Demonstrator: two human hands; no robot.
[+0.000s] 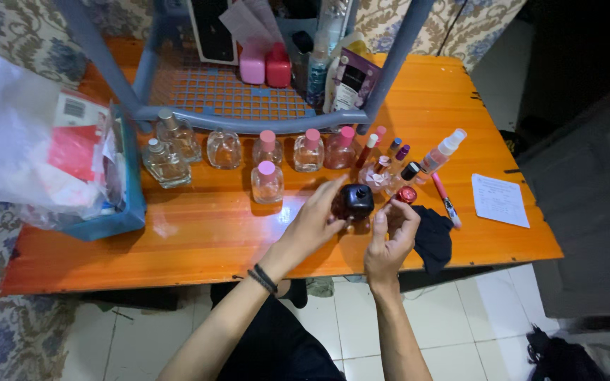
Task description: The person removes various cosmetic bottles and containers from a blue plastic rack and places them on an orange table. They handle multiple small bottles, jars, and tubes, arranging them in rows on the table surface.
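Left hand (317, 219): fingers wrapped round a dark round perfume bottle (354, 202);
Right hand (390, 236): half-curled, empty, just beside it;
Beyond: pink-capped bottles (268, 181) on the orange bench (199, 240).

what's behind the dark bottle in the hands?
Behind the dark bottle, held by the left hand with the right hand beside it, stands a row of clear perfume bottles with pink caps on the orange table. The tabletop directly under the bottle is hidden.
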